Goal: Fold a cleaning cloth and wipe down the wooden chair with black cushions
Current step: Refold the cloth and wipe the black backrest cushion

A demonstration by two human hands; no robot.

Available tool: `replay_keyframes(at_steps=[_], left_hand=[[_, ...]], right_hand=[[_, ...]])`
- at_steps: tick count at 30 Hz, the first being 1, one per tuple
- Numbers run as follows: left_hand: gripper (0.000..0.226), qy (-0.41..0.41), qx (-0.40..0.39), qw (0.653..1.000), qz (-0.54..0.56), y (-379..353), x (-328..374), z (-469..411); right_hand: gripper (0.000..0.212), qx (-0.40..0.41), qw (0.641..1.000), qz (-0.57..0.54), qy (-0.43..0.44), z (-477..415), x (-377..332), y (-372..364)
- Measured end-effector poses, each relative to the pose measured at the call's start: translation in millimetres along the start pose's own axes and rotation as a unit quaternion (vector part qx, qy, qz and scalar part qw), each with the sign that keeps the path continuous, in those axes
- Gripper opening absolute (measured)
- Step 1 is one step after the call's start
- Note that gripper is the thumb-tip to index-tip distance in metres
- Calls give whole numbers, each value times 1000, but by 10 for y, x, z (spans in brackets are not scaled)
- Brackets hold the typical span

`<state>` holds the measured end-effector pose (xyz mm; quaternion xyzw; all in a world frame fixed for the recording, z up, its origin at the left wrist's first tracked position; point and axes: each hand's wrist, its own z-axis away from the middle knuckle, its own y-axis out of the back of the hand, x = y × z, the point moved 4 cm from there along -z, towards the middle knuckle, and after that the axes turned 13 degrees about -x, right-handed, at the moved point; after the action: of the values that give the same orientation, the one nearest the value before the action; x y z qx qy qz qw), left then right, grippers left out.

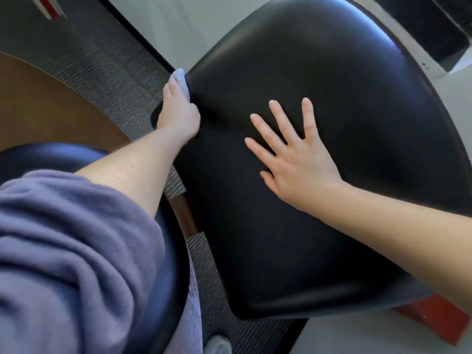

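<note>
**A:** Start nearest. What's there?

**B:** A purple sleeve (63, 238) on the left arm. Under it is 1 rounded black pad (51, 155), and whether it belongs to this chair I can't tell. Just past it a short strip of wooden frame (187, 215) shows beside the big black seat cushion (332, 85).

**A:** And the hands?

**B:** The right hand (293, 159) lies flat on the middle of the cushion, fingers straight and spread, holding nothing. I'd say it's steadying the chair. Farther out, the left hand (178, 116) is at the cushion's far-left edge with the cleaning cloth (180, 79) bunched under its fingers. It presses the cloth against the side of the cushion. Only a pale wad shows past the fingertips, so I can't say how neatly it's folded.

**A:** How will the cloth handle?

**B:** It looks soft, light and limp. It will probably slip loose unless it's kept wadded in the palm with the fingers wrapped over it. That's also the best hold for working round a curved edge.

**A:** And the cushion?

**B:** It's smooth and glossy, like vinyl or leather, with some give under pressure. The cloth should glide easily, so the flat right palm is useful for keeping the chair from shifting.

**A:** Beyond that?

**B:** Dark ribbed carpet (102, 67), then pale floor (178, 26). The wooden parts seem mostly out of view, so I'd guess they are still to be wiped.
</note>
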<state>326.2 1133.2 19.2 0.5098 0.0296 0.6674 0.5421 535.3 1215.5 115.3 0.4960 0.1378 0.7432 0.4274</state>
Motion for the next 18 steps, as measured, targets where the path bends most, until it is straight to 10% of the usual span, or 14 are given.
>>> replay_keyframes(at_steps=[18], left_hand=[[81, -209, 25, 975, 66, -52, 94, 283]], right_hand=[[68, -6, 1000, -2, 4, 13, -7, 2]])
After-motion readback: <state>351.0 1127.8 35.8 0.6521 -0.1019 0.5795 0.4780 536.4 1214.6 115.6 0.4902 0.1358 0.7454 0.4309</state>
